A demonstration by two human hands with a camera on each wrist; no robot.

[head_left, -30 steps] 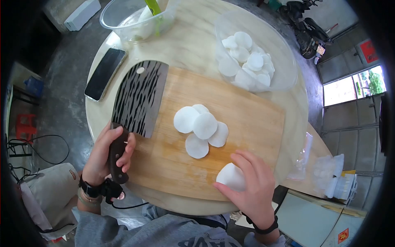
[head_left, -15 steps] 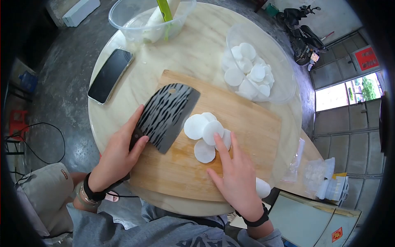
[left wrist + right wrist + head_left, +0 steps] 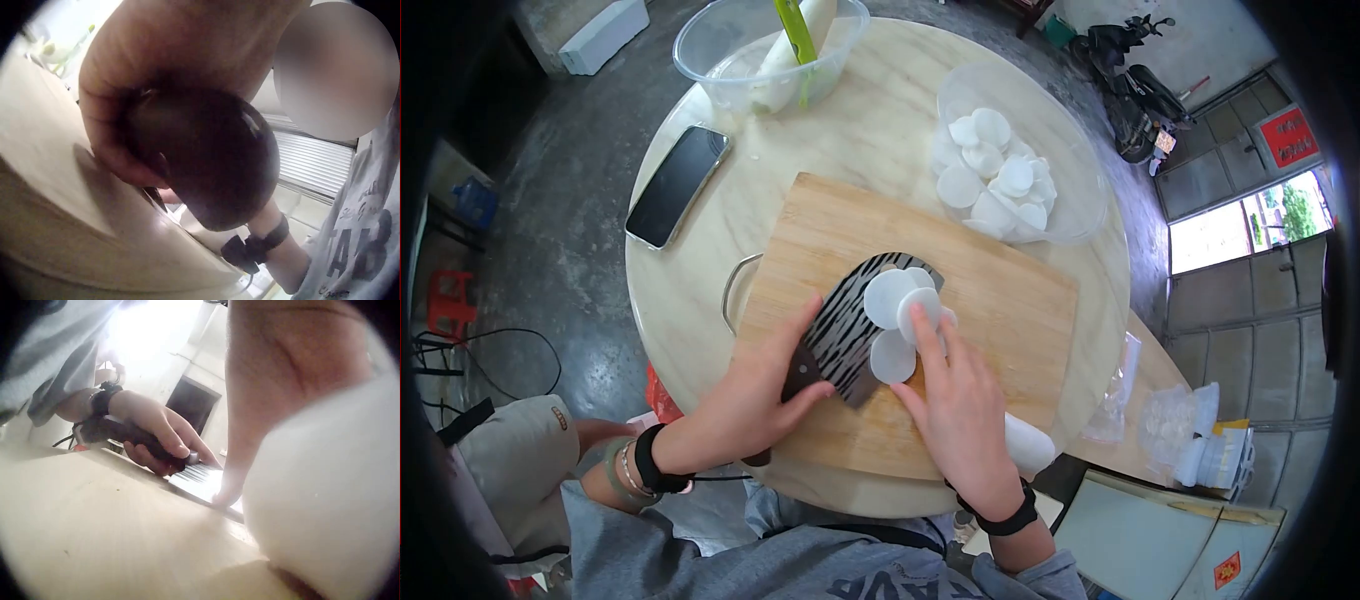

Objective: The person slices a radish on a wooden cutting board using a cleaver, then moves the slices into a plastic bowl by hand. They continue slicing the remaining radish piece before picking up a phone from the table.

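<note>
My left hand grips a cleaver by its dark handle, whose butt fills much of the left wrist view. The black-streaked blade lies flat, low over the wooden cutting board. Several thin, round white radish slices overlap the blade's right side in the head view. Fingers of my right hand rest on these slices, extended, with the thumb beside the lowest one. A thick piece of white radish lies by the right wrist at the board's edge; it looms large in the right wrist view.
A clear plastic tub with many radish slices stands beyond the board's far right corner. Another clear bowl at the back left holds a whole radish and a green-handled tool. A phone lies on the round table's left side.
My right hand has let go of the radish piece and moved to the slices. My left hand has brought the cleaver rightward, its blade now at the slices.
</note>
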